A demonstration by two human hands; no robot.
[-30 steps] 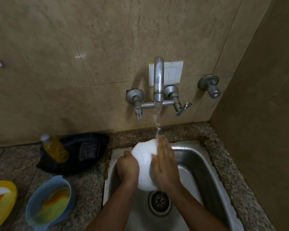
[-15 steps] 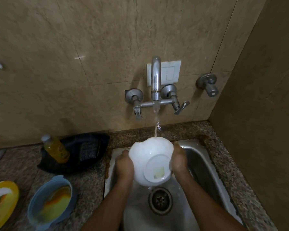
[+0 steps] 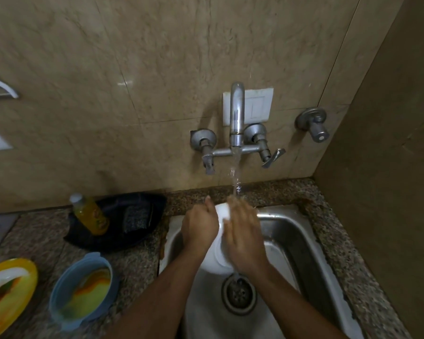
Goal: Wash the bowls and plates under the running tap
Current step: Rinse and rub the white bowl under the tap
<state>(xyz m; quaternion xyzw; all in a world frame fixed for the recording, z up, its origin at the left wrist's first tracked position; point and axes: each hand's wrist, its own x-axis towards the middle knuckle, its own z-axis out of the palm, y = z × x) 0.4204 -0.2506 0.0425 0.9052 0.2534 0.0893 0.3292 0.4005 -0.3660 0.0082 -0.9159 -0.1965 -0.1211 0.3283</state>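
Speckled granite surface (image 3: pixel 137 263) w/ steel sink (image 3: pixel 294 243); white round bowl (image 3: pixel 218 255) over basin under chrome tap (image 3: pixel 236 113) stream. Left hand (image 3: pixel 199 227) grip curled on rim; right hand (image 3: pixel 242 237) flat, fingers spread on bowl.

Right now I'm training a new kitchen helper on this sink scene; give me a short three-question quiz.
1. True or false: the white bowl is resting on the counter.
2. Which hand lies flat on the bowl: A) left hand B) right hand?
3. Fill in: the yellow bottle stands in a black ___.

Key: 1 false, it is held over the sink under the tap; 2 B; 3 tray.
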